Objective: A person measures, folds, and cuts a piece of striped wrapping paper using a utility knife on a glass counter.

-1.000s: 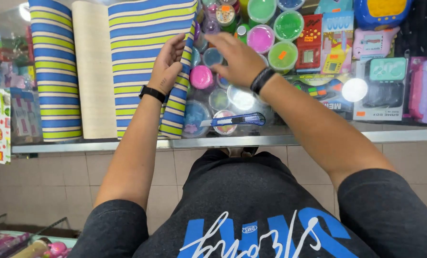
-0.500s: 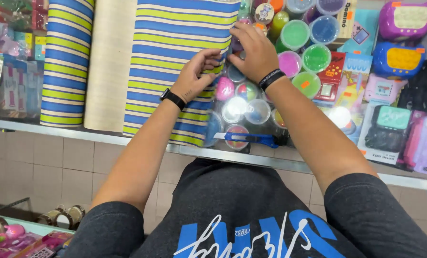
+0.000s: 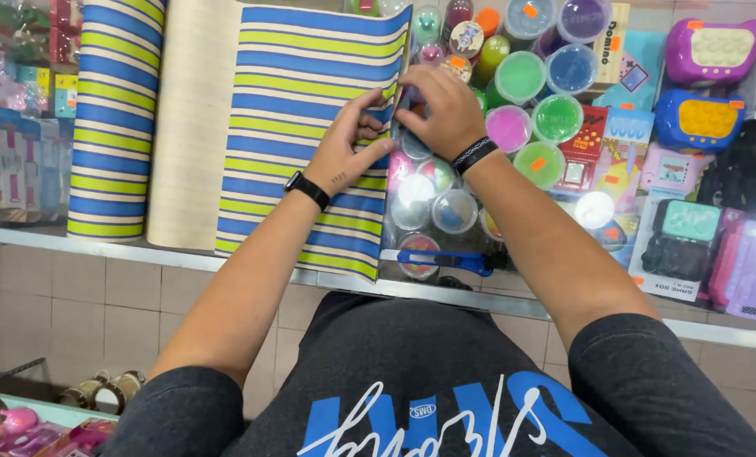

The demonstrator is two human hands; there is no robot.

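A sheet of blue, green and white striped wrapping paper (image 3: 302, 127) lies spread over a glass counter (image 3: 513, 300). My left hand (image 3: 348, 148), with a black band on the wrist, pinches the paper's right edge. My right hand (image 3: 437, 106), wearing a black bracelet, presses fingers on the same edge just above the left. Both hands meet at that edge. What lies under the fingers is hidden.
A blue utility knife (image 3: 446, 261) rests on the glass near the front edge. Under the glass sit several round slime tubs (image 3: 522, 76) and boxed toys (image 3: 704, 118). A striped roll (image 3: 111, 118) and a beige roll (image 3: 187, 127) lie left. Tiled floor below.
The view has shifted so the counter sits lower and more to the right. Both hands have drawn together along the paper's right edge, the left hand closing its pinch.
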